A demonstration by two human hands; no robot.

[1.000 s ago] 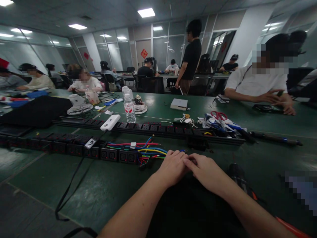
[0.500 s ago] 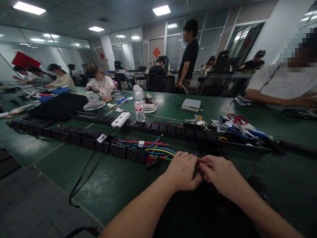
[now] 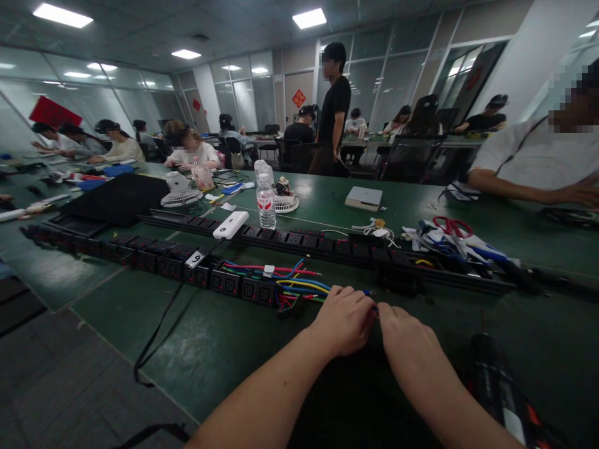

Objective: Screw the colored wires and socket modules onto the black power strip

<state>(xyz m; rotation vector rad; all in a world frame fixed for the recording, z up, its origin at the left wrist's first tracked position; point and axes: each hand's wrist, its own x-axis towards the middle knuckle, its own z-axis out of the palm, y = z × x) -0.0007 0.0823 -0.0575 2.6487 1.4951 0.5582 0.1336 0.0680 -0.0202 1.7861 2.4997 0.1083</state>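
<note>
While the left hand (image 3: 344, 321) and right hand (image 3: 406, 340) meet near the front edge of the table (image 3: 210, 355), each grip pinched shut on the loose ends of the wires (image 3: 299, 285) trailing from the socket strip (image 3: 234, 285), a hard tug could likely pull a wire free of its socket.

A faintly sheened green table top (image 3: 224, 349), matt black plastic socket strips (image 3: 234, 285), glossy plastic-sheathed wires (image 3: 299, 287) and, at 11 o'clock, a clear smooth plastic bottle (image 3: 266, 209) are recorded.
</note>
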